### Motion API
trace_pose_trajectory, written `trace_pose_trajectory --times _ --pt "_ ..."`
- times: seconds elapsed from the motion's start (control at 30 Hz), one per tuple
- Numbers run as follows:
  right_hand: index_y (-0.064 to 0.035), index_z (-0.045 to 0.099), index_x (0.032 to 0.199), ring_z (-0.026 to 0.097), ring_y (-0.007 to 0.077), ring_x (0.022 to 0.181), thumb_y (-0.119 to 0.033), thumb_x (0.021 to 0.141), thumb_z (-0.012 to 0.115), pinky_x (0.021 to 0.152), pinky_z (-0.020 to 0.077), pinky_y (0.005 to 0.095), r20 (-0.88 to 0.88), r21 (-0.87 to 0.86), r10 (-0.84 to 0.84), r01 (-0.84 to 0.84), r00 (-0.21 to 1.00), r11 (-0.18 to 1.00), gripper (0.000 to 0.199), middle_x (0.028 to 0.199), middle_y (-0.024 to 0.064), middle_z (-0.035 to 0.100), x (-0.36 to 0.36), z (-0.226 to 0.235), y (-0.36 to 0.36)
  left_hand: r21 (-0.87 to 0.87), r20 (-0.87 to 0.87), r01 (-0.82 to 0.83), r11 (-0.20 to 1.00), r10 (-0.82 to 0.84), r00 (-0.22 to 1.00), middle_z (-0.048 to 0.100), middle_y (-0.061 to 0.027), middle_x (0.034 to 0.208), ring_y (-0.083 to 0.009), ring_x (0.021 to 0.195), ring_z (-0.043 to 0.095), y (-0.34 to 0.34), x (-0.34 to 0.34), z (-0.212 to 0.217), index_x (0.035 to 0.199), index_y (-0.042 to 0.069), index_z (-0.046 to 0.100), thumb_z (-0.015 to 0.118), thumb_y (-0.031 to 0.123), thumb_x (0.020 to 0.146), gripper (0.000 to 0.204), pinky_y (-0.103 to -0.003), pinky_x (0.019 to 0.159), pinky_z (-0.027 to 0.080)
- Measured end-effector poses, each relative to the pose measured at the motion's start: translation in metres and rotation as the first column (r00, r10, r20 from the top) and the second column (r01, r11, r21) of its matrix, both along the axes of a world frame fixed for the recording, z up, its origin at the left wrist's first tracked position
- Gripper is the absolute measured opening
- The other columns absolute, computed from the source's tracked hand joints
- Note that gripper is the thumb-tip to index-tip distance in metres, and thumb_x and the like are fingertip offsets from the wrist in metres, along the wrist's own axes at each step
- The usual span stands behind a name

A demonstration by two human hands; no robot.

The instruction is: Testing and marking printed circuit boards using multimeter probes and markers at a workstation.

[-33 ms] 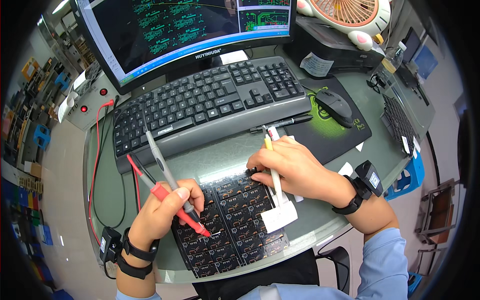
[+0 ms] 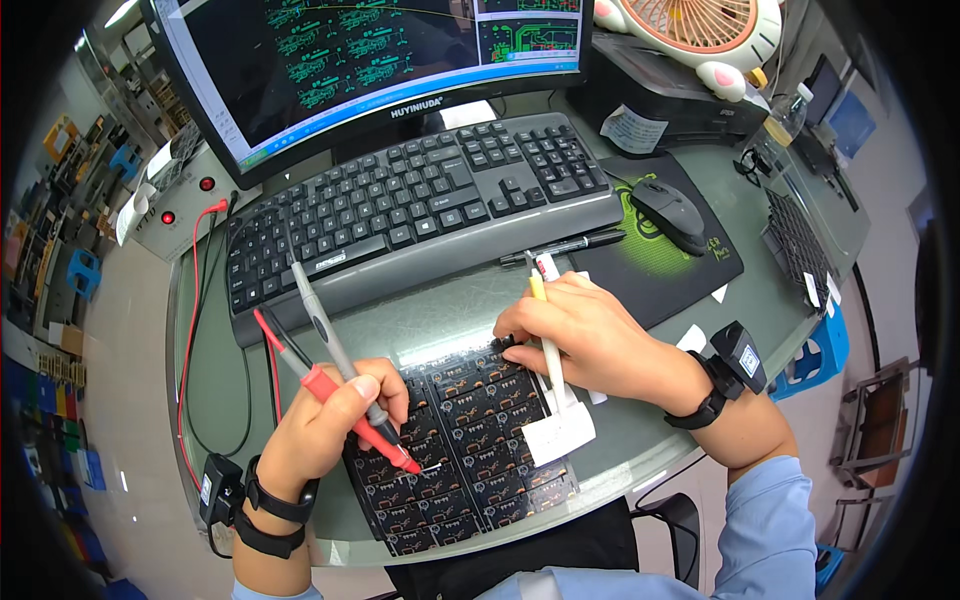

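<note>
Nothing visibly shifts from the preceding picture, so the work stands at the same point: the left hand (image 2: 335,415) grips a red test probe (image 2: 380,439) and a grey pen-like probe (image 2: 322,325) together, while the right hand (image 2: 585,330) holds a white, yellow-ended stick (image 2: 551,365), its thumb and forefinger at the upper right edge of a circuit-board panel (image 2: 497,455). That panel lies flat on the glass-topped desk (image 2: 430,318), glossy black with repeated copper-coloured traces; whether the red tip touches it, I cannot tell.
</note>
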State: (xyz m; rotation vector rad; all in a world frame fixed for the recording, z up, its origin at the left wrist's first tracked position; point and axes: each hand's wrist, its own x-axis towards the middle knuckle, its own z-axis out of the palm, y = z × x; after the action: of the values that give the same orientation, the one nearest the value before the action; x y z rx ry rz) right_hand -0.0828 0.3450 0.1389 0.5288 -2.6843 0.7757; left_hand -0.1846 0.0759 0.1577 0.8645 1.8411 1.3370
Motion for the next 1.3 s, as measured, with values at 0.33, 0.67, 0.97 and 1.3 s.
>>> trace_pose_trajectory --times 0.33,0.67,0.97,1.3 --pt "-0.0126 0.058 0.098 0.061 0.027 0.081 -0.018 0.08 0.073 0.073 0.0416 0.0386 -0.034 0.029 0.003 -0.002 0.999 1.0 0.025 0.079 0.0048 0.06 0.0 -0.001 0.0 -0.021 0.008 0.001 1.0 -0.001 1.0 0.058 -0.0064 0.071 -0.0127 0.058 0.051 0.001 0.001 0.003 0.076 -0.002 0.06 0.035 0.044 0.095 0.056 -0.027 0.057 0.04" --pt "-0.013 0.057 0.097 0.06 0.0255 0.079 -0.019 0.08 0.072 0.072 0.0404 0.0378 -0.041 0.025 -0.005 0.006 0.999 1.0 0.024 0.077 0.0037 0.059 -0.001 -0.003 -0.001 0.065 0.131 -0.052 0.997 0.043 0.991 0.058 -0.0066 0.068 -0.0101 0.053 0.05 0.0 -0.002 0.0 0.08 0.002 0.057 0.03 0.045 0.096 0.053 -0.023 0.049 0.038" --pt "-0.0133 0.057 0.098 0.061 0.0255 0.079 -0.018 0.08 0.072 0.074 0.0414 0.0383 -0.044 0.035 -0.014 0.015 0.999 0.999 0.024 0.076 0.0037 0.058 -0.001 -0.005 0.0 -0.008 0.109 -0.11 0.994 0.11 0.988 0.058 -0.0079 0.063 -0.0102 0.051 0.052 0.004 0.0 0.005 0.079 0.002 0.056 0.029 0.057 0.094 0.063 -0.021 0.045 0.038" --pt "-0.0127 0.057 0.098 0.061 0.026 0.08 -0.016 0.081 0.071 0.073 0.0417 0.0388 -0.03 0.03 -0.014 0.015 0.999 0.999 0.023 0.076 0.0041 0.059 -0.002 -0.005 0.001 -0.002 0.177 -0.068 0.998 0.067 0.982 0.063 -0.0091 0.073 -0.0134 0.06 0.06 0.003 -0.001 0.011 0.089 -0.002 0.062 0.055 0.042 0.091 0.045 -0.025 0.058 0.049"
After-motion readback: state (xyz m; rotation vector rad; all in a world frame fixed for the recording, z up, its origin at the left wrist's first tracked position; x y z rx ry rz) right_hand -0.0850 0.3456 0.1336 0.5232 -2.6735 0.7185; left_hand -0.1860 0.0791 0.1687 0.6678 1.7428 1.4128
